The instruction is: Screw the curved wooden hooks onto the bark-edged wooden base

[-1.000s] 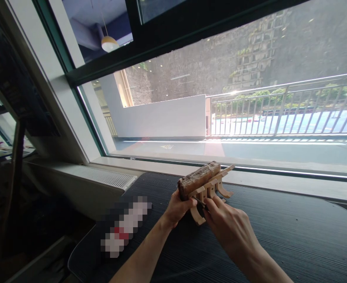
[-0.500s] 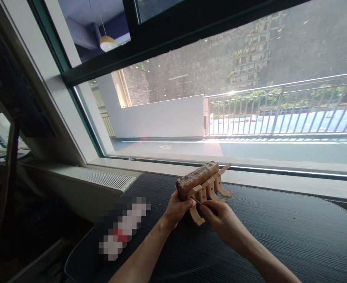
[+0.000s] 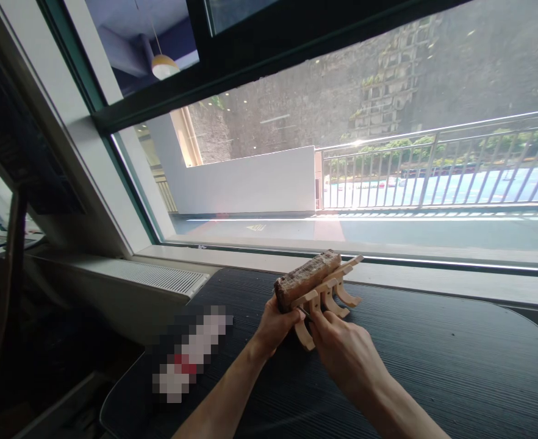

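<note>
A wooden piece is held tilted above the dark table: a brown, rough-surfaced block (image 3: 308, 277) with a pale wooden rack (image 3: 326, 286) along its side, from which several curved prongs stick out. My left hand (image 3: 273, 326) is closed around the near left end, its thumb at the rack's edge. My right hand (image 3: 337, 341) is closed just beside it, fingers pinching a thin dark rod (image 3: 304, 312) whose tip points at the rack near my left thumb. The rod's far end is hidden in my palm, so its exact kind does not show.
The black wood-grained table (image 3: 433, 366) has a rounded edge. A pixelated white and red item (image 3: 193, 353) lies at its left. Beyond are a radiator (image 3: 159, 274), a windowsill (image 3: 251, 259) and a large window.
My right hand has turned and shifted slightly, its back now facing up more. The rack has tilted a little, while my left hand keeps its grip.
</note>
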Available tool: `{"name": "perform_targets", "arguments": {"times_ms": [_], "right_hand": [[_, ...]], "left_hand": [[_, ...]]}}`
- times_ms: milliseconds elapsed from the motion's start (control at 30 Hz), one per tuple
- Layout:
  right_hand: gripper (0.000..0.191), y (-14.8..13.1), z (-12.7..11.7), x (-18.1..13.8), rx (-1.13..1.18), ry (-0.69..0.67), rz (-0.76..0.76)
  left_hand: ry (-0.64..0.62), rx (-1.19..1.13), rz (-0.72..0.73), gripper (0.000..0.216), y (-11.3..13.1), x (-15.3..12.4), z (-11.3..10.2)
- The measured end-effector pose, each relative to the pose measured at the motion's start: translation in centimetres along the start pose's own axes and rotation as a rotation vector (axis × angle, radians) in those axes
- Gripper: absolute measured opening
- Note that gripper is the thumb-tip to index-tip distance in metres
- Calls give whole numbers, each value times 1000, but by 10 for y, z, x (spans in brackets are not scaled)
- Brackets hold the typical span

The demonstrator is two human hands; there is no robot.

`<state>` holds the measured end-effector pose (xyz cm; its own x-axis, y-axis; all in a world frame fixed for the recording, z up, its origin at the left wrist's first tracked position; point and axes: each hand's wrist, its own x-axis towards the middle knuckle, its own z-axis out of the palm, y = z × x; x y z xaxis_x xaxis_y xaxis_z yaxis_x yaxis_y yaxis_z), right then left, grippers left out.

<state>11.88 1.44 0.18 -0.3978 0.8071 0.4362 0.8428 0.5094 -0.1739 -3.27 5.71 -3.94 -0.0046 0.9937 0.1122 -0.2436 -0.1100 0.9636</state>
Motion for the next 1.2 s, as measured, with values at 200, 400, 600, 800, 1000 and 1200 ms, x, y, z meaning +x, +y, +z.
{"name": "perform_targets", "arguments": {"times_ms": [200,400,600,800,1000,1200], "right_hand": [[39,16,10,12,798,-180,237],[25,16,8,9,534,-125,217],[27,4,-1,-2,-126,-26,-18],[23,6,7,1,3,-49,23],[36,21,18,11,824,-241,278],[36,21,9,11,687,-273,280]], "left_hand": [[19,-3,-28,35,1,0,2],[26,-26,-30,40,0,0,3],[24,-33,-22,39,2,-2,6],[26,-3,-24,33,2,-2,5],[25,-7,-25,38,0,0,3],[41,-11,-41,41,-2,2,1]]}}
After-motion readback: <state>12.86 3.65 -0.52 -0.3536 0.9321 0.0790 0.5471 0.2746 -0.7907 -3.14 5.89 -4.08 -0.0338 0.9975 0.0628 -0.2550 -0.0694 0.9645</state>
